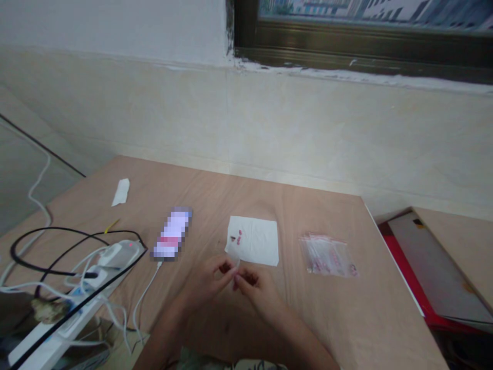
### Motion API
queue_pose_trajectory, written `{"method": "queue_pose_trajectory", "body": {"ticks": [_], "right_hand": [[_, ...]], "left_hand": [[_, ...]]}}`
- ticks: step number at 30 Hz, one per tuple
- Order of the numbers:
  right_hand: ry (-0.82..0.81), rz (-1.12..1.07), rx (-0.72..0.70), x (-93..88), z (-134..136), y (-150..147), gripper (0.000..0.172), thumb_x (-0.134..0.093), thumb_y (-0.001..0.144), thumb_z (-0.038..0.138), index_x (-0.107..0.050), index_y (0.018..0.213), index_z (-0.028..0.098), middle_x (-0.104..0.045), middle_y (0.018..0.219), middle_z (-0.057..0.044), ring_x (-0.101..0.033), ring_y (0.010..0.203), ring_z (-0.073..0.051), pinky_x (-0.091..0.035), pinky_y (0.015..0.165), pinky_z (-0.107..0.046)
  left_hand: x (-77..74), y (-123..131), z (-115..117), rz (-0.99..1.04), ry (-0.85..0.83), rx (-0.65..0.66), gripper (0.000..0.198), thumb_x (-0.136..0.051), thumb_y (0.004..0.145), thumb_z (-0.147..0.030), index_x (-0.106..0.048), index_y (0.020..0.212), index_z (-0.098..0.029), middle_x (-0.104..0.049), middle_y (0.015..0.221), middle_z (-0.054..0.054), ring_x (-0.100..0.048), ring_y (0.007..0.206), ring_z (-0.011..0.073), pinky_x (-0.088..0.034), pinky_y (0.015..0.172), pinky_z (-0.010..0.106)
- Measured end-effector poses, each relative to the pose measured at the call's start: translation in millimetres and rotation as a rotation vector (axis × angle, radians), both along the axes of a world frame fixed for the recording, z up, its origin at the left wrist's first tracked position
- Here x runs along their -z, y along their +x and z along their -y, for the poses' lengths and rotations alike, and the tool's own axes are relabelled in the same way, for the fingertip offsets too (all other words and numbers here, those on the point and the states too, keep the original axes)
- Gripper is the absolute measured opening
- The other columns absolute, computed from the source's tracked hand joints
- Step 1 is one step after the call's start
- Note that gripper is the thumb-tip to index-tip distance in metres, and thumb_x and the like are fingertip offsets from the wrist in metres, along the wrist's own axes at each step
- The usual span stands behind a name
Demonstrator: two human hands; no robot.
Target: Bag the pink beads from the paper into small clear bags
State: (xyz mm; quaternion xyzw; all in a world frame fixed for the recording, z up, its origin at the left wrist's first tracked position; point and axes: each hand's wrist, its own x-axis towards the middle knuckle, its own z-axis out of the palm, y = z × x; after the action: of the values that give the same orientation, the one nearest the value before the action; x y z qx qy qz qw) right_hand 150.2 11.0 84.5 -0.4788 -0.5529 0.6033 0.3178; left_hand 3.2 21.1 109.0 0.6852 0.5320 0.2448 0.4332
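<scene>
My left hand (pixel 208 282) and my right hand (pixel 256 288) meet low over the wooden table (pixel 331 318), fingertips pinched together around something tiny and pale that I cannot make out. Just beyond them lies a white paper sheet (pixel 256 241) with a few small red bits (pixel 236 237) on its left part. A stack of small clear zip bags (pixel 327 255) with red print lies to the right of the sheet.
A phone (pixel 172 234) with a lit screen lies left of the sheet, a white cable running from it. A white power strip (pixel 77 293) with black and white cords fills the left edge. A folded white scrap (pixel 121 191) lies far left. Red and grey boards (pixel 435 267) stand right.
</scene>
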Motion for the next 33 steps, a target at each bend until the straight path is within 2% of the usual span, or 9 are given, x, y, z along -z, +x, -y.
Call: {"method": "queue_pose_trajectory", "body": {"ticks": [5, 10, 13, 17, 19, 22, 29, 33], "right_hand": [[-0.017, 0.104, 0.145, -5.7, -1, -5, 0.018, -0.049, 0.066, 0.023, -0.053, 0.052, 0.015, -0.048, 0.048, 0.002, -0.042, 0.047, -0.009, -0.03, 0.046, -0.021], [0.112, 0.273, 0.219, -1.0, 2, -12, 0.015, -0.048, 0.064, 0.02, -0.049, 0.049, 0.015, -0.043, 0.045, 0.003, -0.035, 0.044, -0.007, -0.024, 0.042, -0.02], [0.126, 0.285, 0.178, -1.8, 2, -11, 0.015, -0.048, 0.066, 0.022, -0.052, 0.054, 0.016, -0.046, 0.047, 0.002, -0.037, 0.044, -0.007, -0.025, 0.042, -0.02], [0.129, 0.137, -0.023, -6.8, -2, -8, 0.015, -0.045, 0.071, 0.023, -0.058, 0.068, 0.016, -0.055, 0.058, 0.0, -0.044, 0.051, -0.009, -0.03, 0.046, -0.02], [0.126, 0.082, -0.057, -7.4, -4, -7, 0.014, -0.045, 0.072, 0.022, -0.058, 0.071, 0.016, -0.056, 0.061, -0.001, -0.045, 0.053, -0.009, -0.032, 0.048, -0.02], [0.086, 0.031, -0.025, -6.2, -6, -8, 0.015, -0.046, 0.071, 0.021, -0.058, 0.066, 0.015, -0.055, 0.058, -0.001, -0.045, 0.053, -0.009, -0.033, 0.048, -0.019], [-0.224, -0.061, 0.084, -10.2, -3, -14, 0.014, -0.044, 0.066, 0.022, -0.054, 0.06, 0.015, -0.048, 0.044, 0.004, -0.034, 0.03, -0.004, -0.025, 0.03, -0.015], [-0.176, 0.041, 0.221, -10.9, -7, -10, 0.01, -0.045, 0.06, 0.016, -0.05, 0.052, 0.016, -0.046, 0.038, 0.005, -0.035, 0.03, -0.005, -0.024, 0.03, -0.016]], "left_hand": [[-0.9, 1, 0, -0.036, 0.036, -0.031, 0.008, -0.047, 0.068, -0.019, -0.05, 0.061, -0.017, -0.051, 0.061, -0.003, -0.048, 0.061, 0.0108, -0.038, 0.058, 0.021], [-1.8, 3, 0, -0.104, 0.022, -0.052, 0.012, -0.046, 0.069, -0.023, -0.046, 0.058, -0.017, -0.048, 0.057, -0.003, -0.045, 0.055, 0.0102, -0.035, 0.052, 0.021], [-1.0, 3, 0, -0.102, 0.018, -0.056, 0.012, -0.044, 0.07, -0.022, -0.045, 0.059, -0.017, -0.047, 0.057, -0.004, -0.044, 0.054, 0.0101, -0.033, 0.05, 0.021], [-2.0, 4, -1, -0.065, 0.031, -0.031, 0.011, -0.042, 0.07, -0.018, -0.045, 0.059, -0.017, -0.046, 0.059, -0.004, -0.044, 0.057, 0.0101, -0.034, 0.053, 0.021], [-2.9, 5, -1, -0.061, 0.028, -0.016, 0.013, -0.041, 0.072, -0.019, -0.046, 0.06, -0.017, -0.047, 0.06, -0.003, -0.044, 0.058, 0.0104, -0.034, 0.054, 0.021], [-3.8, 4, -1, -0.059, 0.005, 0.011, 0.015, -0.039, 0.074, -0.022, -0.048, 0.063, -0.017, -0.048, 0.061, -0.003, -0.044, 0.057, 0.0103, -0.034, 0.053, 0.021], [-3.8, 4, -4, -0.104, 0.036, 0.045, 0.009, -0.043, 0.067, -0.017, -0.043, 0.058, -0.017, -0.044, 0.058, -0.004, -0.041, 0.055, 0.0097, -0.031, 0.051, 0.02], [-0.6, 0, -7, -0.159, 0.1, 0.063, 0.009, -0.043, 0.062, -0.012, -0.039, 0.055, -0.018, -0.04, 0.056, -0.005, -0.038, 0.053, 0.0092, -0.029, 0.048, 0.02]]}}
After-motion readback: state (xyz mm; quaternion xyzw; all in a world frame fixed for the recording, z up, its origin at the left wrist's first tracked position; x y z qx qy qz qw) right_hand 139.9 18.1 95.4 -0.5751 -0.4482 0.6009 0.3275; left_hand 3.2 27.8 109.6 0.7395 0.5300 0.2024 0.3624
